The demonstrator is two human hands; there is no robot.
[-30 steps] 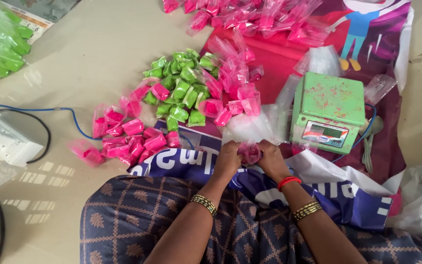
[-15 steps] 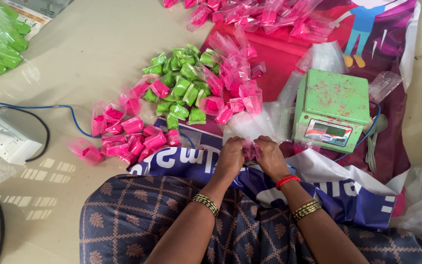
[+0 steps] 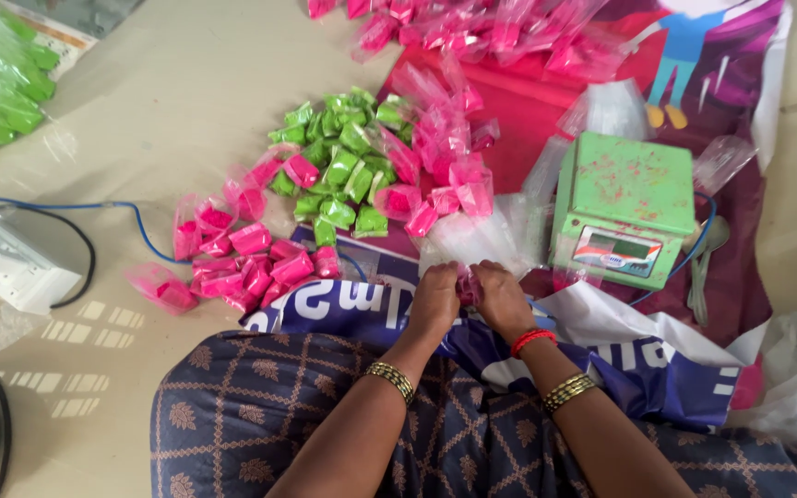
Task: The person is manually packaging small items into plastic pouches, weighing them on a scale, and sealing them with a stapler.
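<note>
pink packets (image 3: 246,263) lie heaped well left of the green scale (image 3: 627,205), with green packets (image 3: 339,166) between them and it. just left of the scale and nearer the person, the left hand (image 3: 435,300) and right hand (image 3: 502,297) meet, both clenched on one small pink packet (image 3: 468,288) whose clear plastic top (image 3: 472,242) fans up toward the scale.

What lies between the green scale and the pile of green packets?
In the head view, between the green scale and green packets lie pink powder packets in clear bags.
</note>
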